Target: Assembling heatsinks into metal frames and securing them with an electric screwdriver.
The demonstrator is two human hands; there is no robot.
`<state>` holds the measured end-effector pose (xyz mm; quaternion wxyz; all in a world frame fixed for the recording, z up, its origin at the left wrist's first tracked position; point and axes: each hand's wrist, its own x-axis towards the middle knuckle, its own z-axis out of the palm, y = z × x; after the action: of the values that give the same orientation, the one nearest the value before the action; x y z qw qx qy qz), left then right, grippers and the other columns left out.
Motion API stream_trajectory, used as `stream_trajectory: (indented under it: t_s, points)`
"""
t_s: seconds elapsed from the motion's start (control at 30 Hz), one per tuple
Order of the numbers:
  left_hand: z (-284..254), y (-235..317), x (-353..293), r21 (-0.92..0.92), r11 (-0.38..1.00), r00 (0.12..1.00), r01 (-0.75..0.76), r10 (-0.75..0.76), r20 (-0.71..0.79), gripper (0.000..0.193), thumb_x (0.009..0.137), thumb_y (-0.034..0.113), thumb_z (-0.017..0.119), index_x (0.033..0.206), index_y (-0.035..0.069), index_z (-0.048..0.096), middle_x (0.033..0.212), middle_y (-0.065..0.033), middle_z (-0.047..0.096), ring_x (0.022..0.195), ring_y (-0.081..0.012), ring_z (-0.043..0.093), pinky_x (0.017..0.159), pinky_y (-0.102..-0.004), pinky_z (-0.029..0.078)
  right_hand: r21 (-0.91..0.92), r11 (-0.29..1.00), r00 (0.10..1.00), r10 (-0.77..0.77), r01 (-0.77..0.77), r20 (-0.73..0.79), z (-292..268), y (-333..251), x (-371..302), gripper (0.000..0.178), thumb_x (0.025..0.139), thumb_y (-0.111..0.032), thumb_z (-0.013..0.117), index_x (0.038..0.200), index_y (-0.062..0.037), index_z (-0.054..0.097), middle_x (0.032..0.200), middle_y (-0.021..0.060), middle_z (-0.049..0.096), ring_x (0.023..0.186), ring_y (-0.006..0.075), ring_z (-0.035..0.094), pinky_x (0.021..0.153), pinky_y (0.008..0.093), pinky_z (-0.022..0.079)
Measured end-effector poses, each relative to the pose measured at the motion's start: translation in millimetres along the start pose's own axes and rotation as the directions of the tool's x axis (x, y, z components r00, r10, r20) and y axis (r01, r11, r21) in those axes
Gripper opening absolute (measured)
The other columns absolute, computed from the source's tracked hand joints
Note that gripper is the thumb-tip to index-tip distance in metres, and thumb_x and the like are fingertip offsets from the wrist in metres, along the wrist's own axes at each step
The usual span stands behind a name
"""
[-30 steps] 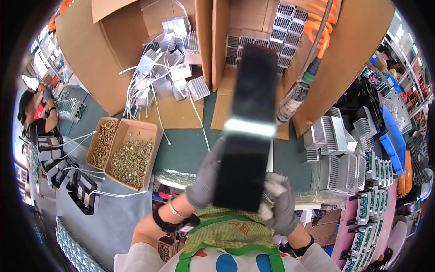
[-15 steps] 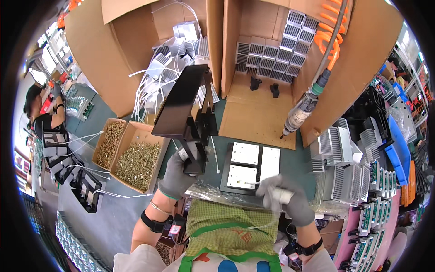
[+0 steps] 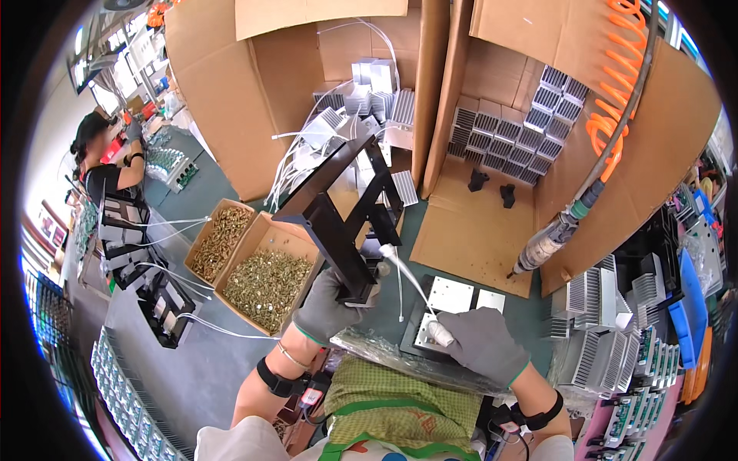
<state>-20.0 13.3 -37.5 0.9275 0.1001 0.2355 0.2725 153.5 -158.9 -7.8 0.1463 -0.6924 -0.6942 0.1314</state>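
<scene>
My left hand (image 3: 327,311), in a grey glove, is closed around the lower end of a black frame (image 3: 332,242) with open cutouts. The frame is held up, tilted, above the bench. My right hand (image 3: 488,346), also gloved and with white wrapping on a digit, pinches what looks like a white cable (image 3: 409,278). Its thicker far end points up toward the frame; whether they touch I cannot tell. Beneath and beside the right hand, white plates with small holes (image 3: 452,295) lie on a black base (image 3: 413,326), partly covered by the hand.
Two open boxes of small brass-coloured screws (image 3: 265,284) stand on the left. Cartons behind hold metal heatsinks (image 3: 503,134) and white cables. An air screwdriver (image 3: 542,250) hangs at right on an orange coiled hose. More heatsinks (image 3: 596,330) stand far right. A co-worker (image 3: 108,161) works at left.
The view has shifted, and the black frame now shows more of its open side. My right hand has moved up over the plates, the cable now stretched toward the frame.
</scene>
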Motion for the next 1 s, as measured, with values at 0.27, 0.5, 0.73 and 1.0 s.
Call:
stream_trajectory:
  t_s: [0.27, 0.5, 0.73, 1.0]
  points:
    - [-5.2, -2.1, -8.1, 0.547, 0.775, 0.922, -0.315, 0.113, 0.371, 0.043, 0.079, -0.013, 0.051, 0.120, 0.000, 0.051, 0.110, -0.0081, 0.060, 0.092, -0.0127, 0.061, 0.076, -0.0238, 0.048, 0.017, 0.997, 0.993, 0.078, -0.079, 0.087, -7.3, 5.2, 0.3, 0.015, 0.084, -0.024, 0.051, 0.082, -0.0137, 0.062, 0.064, 0.0110, 0.060, 0.058, 0.0297, 0.059, 0.056, 0.0407, 0.045]
    - [17.3, -30.8, -11.9, 0.857, 0.223, 0.886, -0.464, 0.129, 0.446, 0.059, 0.090, 0.025, 0.057, 0.136, 0.000, 0.030, 0.109, -0.0151, 0.060, 0.099, -0.0212, 0.058, 0.089, -0.0326, 0.044, 0.403, 0.914, 0.996, 0.074, -0.050, -0.042, -35.7, 32.0, -18.0, 0.033, 0.077, -0.033, 0.065, 0.094, -0.0048, 0.062, 0.069, 0.0139, 0.059, 0.064, 0.0283, 0.059, 0.063, 0.0363, 0.046]
    - [40.8, -61.5, -31.7, 0.934, -0.185, 0.951, -0.307, -0.037, 0.305, 0.067, 0.086, 0.024, 0.061, 0.139, 0.002, 0.026, 0.099, -0.0243, 0.060, 0.083, -0.0364, 0.062, 0.073, -0.0409, 0.047, 0.503, 0.766, 0.767, 0.580, -0.400, -0.274, -89.2, 14.6, -73.7, 0.046, 0.072, -0.029, 0.074, 0.108, -0.0037, 0.060, 0.068, 0.0069, 0.060, 0.055, 0.0118, 0.055, 0.051, 0.0263, 0.043]
    - [32.2, -88.6, -36.6, 0.755, -0.426, 0.836, -0.499, -0.006, 0.549, 0.066, 0.084, 0.018, 0.059, 0.139, 0.001, 0.027, 0.090, -0.0236, 0.057, 0.070, -0.0371, 0.059, 0.062, -0.0432, 0.047, 0.186, 0.912, 0.910, 0.392, -0.366, -0.136, -26.1, 9.9, -24.6, 0.047, 0.072, -0.033, 0.073, 0.108, -0.0052, 0.058, 0.055, 0.0043, 0.056, 0.049, 0.0190, 0.058, 0.049, 0.0313, 0.045]
